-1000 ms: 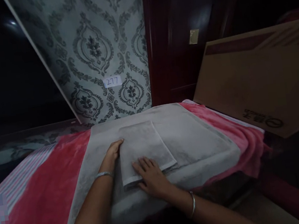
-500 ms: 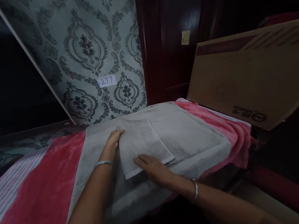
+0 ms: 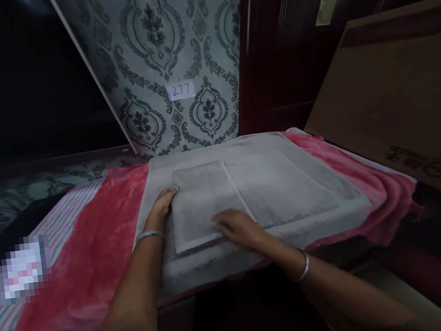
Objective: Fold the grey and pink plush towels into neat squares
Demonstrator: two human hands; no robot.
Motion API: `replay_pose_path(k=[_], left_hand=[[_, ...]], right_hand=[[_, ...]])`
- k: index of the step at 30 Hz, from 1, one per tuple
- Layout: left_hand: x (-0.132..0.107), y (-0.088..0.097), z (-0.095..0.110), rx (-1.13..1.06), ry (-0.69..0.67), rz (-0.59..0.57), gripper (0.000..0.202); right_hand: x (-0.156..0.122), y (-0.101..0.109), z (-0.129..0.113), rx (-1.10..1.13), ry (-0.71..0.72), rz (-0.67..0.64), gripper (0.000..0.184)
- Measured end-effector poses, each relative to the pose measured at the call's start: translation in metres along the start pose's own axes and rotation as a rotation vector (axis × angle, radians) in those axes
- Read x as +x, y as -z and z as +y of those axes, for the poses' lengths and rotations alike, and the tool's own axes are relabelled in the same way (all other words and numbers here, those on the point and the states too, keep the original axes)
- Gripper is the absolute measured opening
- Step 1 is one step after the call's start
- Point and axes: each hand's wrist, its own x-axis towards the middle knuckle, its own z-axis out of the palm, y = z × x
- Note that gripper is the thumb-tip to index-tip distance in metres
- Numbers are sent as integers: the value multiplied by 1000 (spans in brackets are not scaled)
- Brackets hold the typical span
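Patterned wall [image 3: 179, 138] stands behind the bedding as we look forward and down through the head view, with a numbered label [image 3: 180, 90] fixed to it, a dark red door [image 3: 270, 80] beside it and a box [image 3: 390, 87] slanting at the right.

Before us, a grey cloth [image 3: 297, 178] lies spread over a red blanket [image 3: 105, 237], which overlaps a striped sheet [image 3: 68, 212]. Laid flat, the cloth seems to give us a fairly level base. On its left half rests the smaller grey towel [image 3: 200, 199], apparently folded, its near edge just short of where the cloth slopes down towards us, probably so that it lies flat within reach.

Our left hand [image 3: 163, 201] is at the towel's left edge, fingers bent inward, perhaps to steady that side; we cannot tell whether they pinch it. Our right hand [image 3: 241, 229] is palm down at the near right corner, fingers loosely curved and blurred, grasping nothing that we can make out; whether it presses or hovers, we cannot say.
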Motion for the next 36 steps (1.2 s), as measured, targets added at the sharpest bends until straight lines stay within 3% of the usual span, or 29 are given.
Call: replay_pose_path(k=[3, 6, 8, 13, 22, 27, 36], left_hand=[[3, -3, -12, 9, 16, 5, 24], [5, -7, -15, -17, -6, 19, 22], [4, -6, -16, -36, -13, -2, 22], [2, -2, -22, -45, -18, -52, 25], [13, 0, -35, -21, -94, 11, 36], [9, -2, -33, 85, -105, 74, 43], [-13, -23, -22, 396, -186, 275, 52]], right_hand=[[19, 21, 42, -53, -333, 139, 38], [45, 34, 75, -118, -581, 105, 49], [64, 33, 88, -112, -651, 67, 52], [96, 15, 99, -71, -645, 111, 52], [84, -7, 116, -7, -603, 279, 55], [75, 0, 110, -22, -661, 208, 57], [51, 11, 86, -59, -651, 113, 63]])
